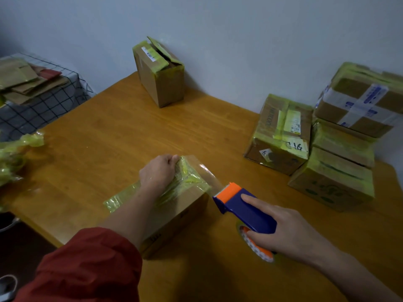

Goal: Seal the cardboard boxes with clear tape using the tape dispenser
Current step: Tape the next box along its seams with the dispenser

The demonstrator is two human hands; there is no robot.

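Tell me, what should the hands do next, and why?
Probably tilt the tape dispenser down so its blade cuts the clear tape: the strip stretches past the box edge while the left hand holds its start.

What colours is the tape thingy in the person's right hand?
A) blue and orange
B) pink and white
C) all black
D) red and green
A: the tape dispenser held in the right hand has a dark blue body and an orange front end.
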